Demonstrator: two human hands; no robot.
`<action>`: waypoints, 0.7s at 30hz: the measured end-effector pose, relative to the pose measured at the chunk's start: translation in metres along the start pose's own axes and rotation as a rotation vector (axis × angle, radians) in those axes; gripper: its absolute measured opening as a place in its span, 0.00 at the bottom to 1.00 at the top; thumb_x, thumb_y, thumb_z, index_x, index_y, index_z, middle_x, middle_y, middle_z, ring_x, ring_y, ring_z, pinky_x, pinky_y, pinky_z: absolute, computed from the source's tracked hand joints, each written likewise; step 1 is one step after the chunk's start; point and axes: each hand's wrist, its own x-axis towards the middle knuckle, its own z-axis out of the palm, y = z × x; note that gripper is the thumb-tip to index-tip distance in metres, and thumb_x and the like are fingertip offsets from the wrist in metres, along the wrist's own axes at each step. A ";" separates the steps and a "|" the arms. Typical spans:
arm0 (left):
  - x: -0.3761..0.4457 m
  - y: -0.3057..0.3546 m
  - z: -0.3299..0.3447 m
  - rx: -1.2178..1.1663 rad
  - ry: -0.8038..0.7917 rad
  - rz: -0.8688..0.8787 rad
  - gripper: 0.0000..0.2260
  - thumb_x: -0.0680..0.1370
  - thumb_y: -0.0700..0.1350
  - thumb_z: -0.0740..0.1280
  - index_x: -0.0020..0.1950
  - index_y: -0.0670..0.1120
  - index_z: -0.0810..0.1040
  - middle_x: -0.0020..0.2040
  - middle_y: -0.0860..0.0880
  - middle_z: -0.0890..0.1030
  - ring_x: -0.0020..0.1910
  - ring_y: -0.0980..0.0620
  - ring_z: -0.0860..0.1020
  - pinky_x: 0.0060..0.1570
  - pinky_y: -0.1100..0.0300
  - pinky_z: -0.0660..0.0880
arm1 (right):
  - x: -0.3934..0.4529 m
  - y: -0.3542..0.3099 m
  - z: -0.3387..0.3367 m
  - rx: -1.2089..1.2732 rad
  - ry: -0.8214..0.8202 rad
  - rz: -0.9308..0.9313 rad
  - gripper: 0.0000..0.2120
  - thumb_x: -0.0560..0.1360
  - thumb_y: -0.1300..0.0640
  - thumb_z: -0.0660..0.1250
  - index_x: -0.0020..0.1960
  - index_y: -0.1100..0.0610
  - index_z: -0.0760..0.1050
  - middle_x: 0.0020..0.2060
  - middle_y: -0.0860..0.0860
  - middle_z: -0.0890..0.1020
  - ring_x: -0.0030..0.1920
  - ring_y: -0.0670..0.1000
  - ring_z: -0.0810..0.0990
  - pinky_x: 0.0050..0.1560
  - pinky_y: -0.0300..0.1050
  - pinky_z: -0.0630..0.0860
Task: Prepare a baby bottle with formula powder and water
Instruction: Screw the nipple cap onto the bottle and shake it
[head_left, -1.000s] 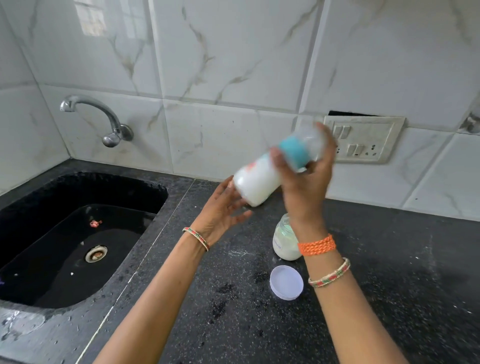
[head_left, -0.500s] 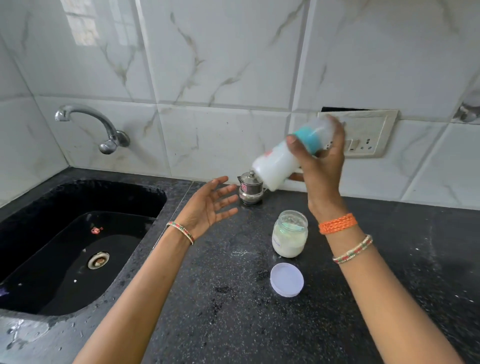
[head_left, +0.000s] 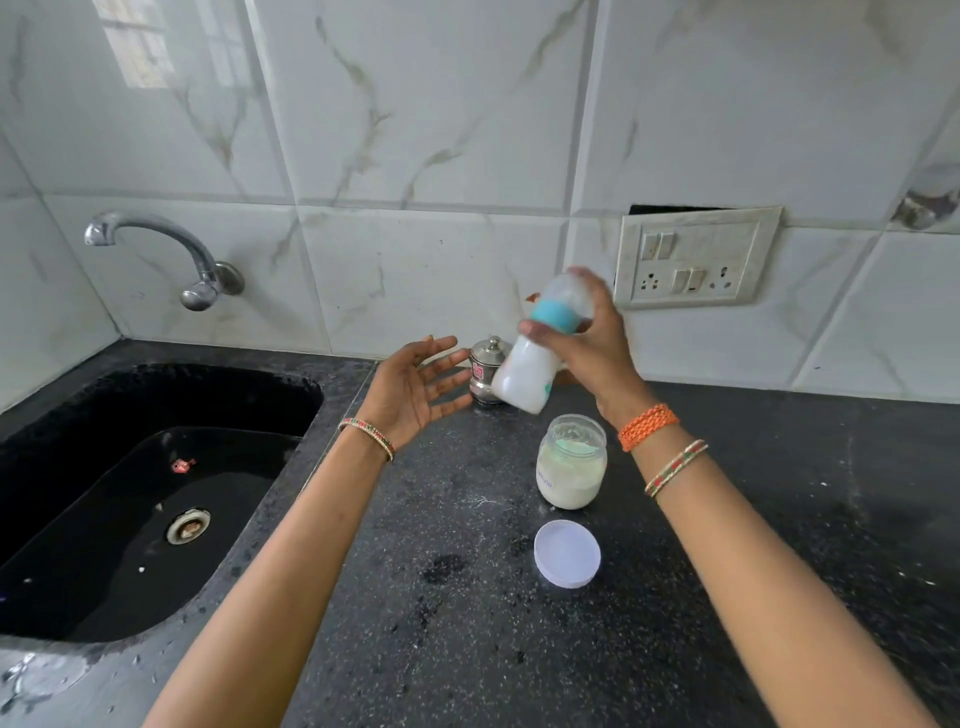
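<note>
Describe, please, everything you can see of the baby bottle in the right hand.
The baby bottle has a white, milky-looking body, a teal collar and a clear cap over the top. It looks like plastic. It is closed and filled with white liquid. It is tilted, base down to the left, top up to the right, and slightly blurred. The right hand grips it around the collar, above the counter and the open jar. The left hand is open beside it, not touching.
</note>
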 end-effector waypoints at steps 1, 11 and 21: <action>0.001 0.000 0.000 0.013 0.012 -0.008 0.12 0.77 0.49 0.59 0.55 0.45 0.77 0.51 0.47 0.81 0.48 0.49 0.80 0.48 0.51 0.79 | -0.002 0.005 -0.001 -0.025 -0.040 -0.003 0.34 0.66 0.57 0.78 0.67 0.49 0.65 0.55 0.44 0.75 0.47 0.46 0.77 0.50 0.45 0.80; 0.006 -0.006 0.006 -0.001 0.029 -0.020 0.10 0.76 0.46 0.59 0.52 0.46 0.77 0.47 0.49 0.82 0.45 0.50 0.81 0.46 0.52 0.79 | -0.005 -0.001 0.009 0.339 0.353 0.045 0.32 0.69 0.59 0.75 0.67 0.50 0.63 0.50 0.43 0.76 0.43 0.43 0.80 0.44 0.51 0.82; -0.002 -0.010 -0.003 -0.040 0.032 -0.029 0.09 0.76 0.45 0.58 0.51 0.45 0.77 0.47 0.49 0.81 0.42 0.50 0.81 0.44 0.53 0.79 | 0.000 0.003 0.016 0.107 0.014 0.093 0.33 0.69 0.59 0.74 0.69 0.53 0.62 0.49 0.46 0.74 0.45 0.48 0.79 0.45 0.44 0.80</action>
